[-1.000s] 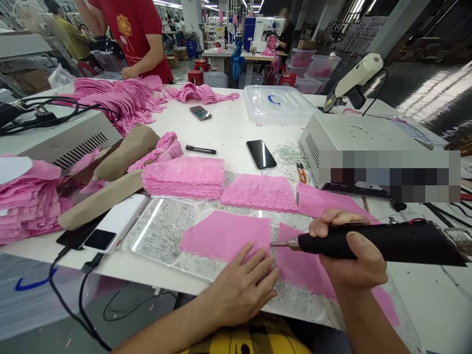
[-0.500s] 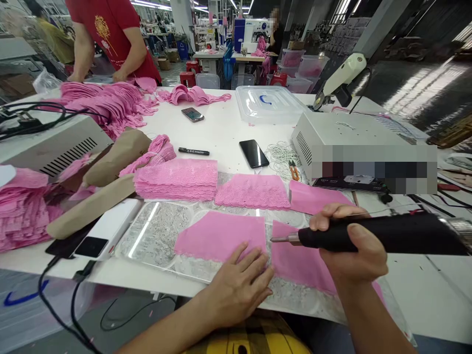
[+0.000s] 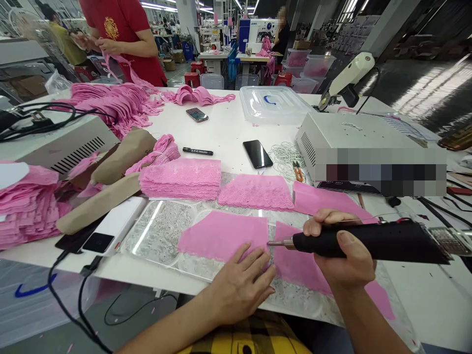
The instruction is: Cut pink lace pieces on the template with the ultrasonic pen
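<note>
My left hand (image 3: 239, 285) lies flat, fingers spread, pressing the near right corner of a pink fabric piece (image 3: 221, 235) on a scratched clear cutting plate (image 3: 162, 231). My right hand (image 3: 342, 253) is wrapped round a black hand-held cutting tool (image 3: 368, 241). Its metal tip (image 3: 276, 242) touches the right edge of that piece, between it and a second pink piece (image 3: 295, 265) lying to the right. Behind them lie a stack of pink lace (image 3: 182, 178) and a single lace piece (image 3: 254, 191).
A white machine box (image 3: 354, 137) stands at the right, another (image 3: 62, 142) at the left. Phones (image 3: 257, 153), a marker (image 3: 197, 151), small snips (image 3: 298, 173), a power bank (image 3: 110, 227) and pink piles (image 3: 114, 101) lie about. A person in a red shirt (image 3: 125, 24) handles fabric across the table.
The tool tip has slid slightly along the fabric edge while my left hand stays pressed down. The person in red has lifted a pink strip off the pile.
</note>
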Demonstrator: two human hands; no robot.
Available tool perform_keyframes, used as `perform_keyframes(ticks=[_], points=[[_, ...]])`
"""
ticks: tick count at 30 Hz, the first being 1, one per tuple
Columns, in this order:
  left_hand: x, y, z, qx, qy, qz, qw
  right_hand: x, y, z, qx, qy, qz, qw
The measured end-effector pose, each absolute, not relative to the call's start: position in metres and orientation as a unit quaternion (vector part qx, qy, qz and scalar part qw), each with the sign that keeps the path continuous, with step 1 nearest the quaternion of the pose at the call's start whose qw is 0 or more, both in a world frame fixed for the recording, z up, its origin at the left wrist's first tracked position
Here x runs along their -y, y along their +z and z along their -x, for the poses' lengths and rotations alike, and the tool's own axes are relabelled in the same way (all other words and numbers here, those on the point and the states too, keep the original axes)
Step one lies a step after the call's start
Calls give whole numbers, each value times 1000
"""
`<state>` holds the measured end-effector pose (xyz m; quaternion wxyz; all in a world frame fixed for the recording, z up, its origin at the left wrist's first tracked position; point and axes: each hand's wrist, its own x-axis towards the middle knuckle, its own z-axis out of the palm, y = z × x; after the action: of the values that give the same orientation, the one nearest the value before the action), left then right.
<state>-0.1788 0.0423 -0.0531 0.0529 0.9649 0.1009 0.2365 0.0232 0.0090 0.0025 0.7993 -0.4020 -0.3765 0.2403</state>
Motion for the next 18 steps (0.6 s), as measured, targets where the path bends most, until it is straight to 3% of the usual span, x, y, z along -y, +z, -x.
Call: perform_keyframes(ticks=[18], points=[[-43,-47,176,-96,259,-959,62,-8,5,-29,378,231,415,795]])
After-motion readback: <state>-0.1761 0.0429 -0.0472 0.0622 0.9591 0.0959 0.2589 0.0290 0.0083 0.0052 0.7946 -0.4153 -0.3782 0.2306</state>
